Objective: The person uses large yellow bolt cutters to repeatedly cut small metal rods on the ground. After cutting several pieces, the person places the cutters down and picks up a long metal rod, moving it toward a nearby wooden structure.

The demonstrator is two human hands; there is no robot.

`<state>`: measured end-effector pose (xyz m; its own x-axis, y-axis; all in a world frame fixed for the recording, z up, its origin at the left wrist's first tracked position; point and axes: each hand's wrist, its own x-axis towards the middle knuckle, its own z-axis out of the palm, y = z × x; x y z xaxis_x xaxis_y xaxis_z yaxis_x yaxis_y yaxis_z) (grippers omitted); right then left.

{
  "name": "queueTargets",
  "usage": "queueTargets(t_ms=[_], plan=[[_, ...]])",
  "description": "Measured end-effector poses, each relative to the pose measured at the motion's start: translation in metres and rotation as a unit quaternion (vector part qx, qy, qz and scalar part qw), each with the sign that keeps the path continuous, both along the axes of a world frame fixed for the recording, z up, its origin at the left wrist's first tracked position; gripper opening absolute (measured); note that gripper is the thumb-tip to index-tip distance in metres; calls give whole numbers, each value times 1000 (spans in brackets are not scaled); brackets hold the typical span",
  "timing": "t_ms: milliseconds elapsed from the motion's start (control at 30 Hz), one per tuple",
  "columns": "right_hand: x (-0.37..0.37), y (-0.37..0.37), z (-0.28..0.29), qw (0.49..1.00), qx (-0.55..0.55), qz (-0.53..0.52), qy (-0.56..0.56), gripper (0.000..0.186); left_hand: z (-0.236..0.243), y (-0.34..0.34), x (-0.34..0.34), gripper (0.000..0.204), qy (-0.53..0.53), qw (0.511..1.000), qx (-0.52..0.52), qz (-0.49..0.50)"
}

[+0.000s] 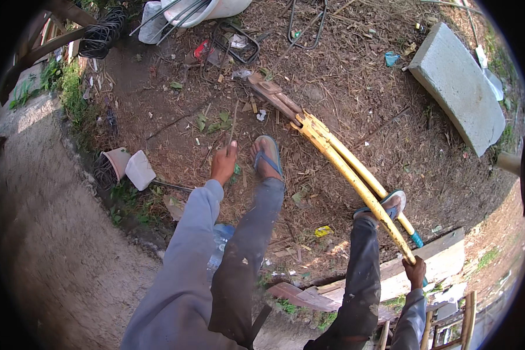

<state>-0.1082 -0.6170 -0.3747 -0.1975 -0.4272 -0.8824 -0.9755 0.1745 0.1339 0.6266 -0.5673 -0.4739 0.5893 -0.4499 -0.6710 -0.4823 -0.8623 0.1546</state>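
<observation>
With clock directions read from the middle of the view, the left grip (223,165) sits just off centre toward nine, its fingers closed round a thin rod (235,119) that points up toward twelve. The right grip (415,272), out at four, is wrapped round one yellow handle of a long bolt cutter (332,153), near that handle's end. The cutter slants from its rusty head, close to twelve, down to four; its second handle lies alongside, ending in a teal sleeve (417,239) free of the hand. The handles pass across the right foot (393,204) between three and four; whether they touch it, I cannot tell. The left foot (267,157), in a flip-flop, stands near the centre on littered ground (321,192). A concrete slab (455,87) lies at two, bent metal loops (251,51) near twelve, a white bucket (227,8) with rods beyond them toward eleven, a coil of dark wire (103,34) at ten, and a yellow wrapper (322,231) between four and five.
</observation>
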Motion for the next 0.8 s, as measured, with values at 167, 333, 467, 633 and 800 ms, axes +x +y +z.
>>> queueTargets(t_ms=[167, 333, 467, 633, 800], plan=[[34, -2, 106, 996, -67, 57, 26, 40, 30, 78, 15, 43, -122, 988, 90, 6], [59, 3, 127, 987, -112, 84, 72, 35, -16, -40, 26, 40, -141, 947, -276, -82], [55, 2, 117, 996, -37, 11, 81, 39, -66, -218, -6, 34, -16, 903, -410, -124], [45, 18, 124, 991, -79, 35, 106, 38, -99, -316, -57, 32, 51, 983, -153, -89], [52, 20, 128, 988, -97, 41, 110, 34, -60, -305, -66, 38, 47, 918, -386, -77]])
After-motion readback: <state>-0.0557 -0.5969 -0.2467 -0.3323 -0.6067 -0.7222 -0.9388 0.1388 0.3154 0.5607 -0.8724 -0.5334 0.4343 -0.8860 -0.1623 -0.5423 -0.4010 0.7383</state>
